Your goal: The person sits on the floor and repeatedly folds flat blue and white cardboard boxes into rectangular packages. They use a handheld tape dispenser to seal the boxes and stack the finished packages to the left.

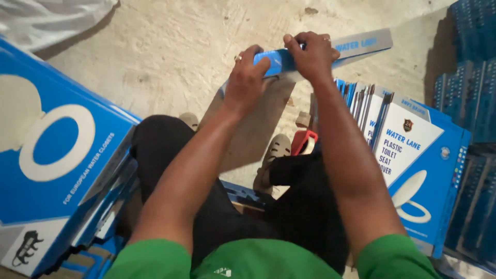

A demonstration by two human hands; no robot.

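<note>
a flat blue and grey cardboard box [310, 54], not yet folded up, sits at about 12 o'clock in the view, held up over a concrete floor [170, 57]. its long grey flap runs out toward 1 o'clock, and a brown cardboard panel hangs down from it toward the knees. the left hand [247, 82] grips the blue edge of the box from the 11 o'clock side, fingers curled tight over it. the right hand [310, 54] presses down on the same edge just beside the left, fingers closed around the fold, the two hands nearly touching. both bare forearms reach up from 6 o'clock, where green sleeves show. below the hands are legs in black trousers and a sandalled foot [274, 155] on the floor, with a small red object [304, 142] just beside it. at 3 o'clock a row of flat blue boxes [418, 155] stands upright, the front one showing a white toilet seat picture. at 9 o'clock lies a stack of similar blue boxes [57, 155]. more dark blue stacks [473, 77] fill the 2 o'clock edge.
</note>
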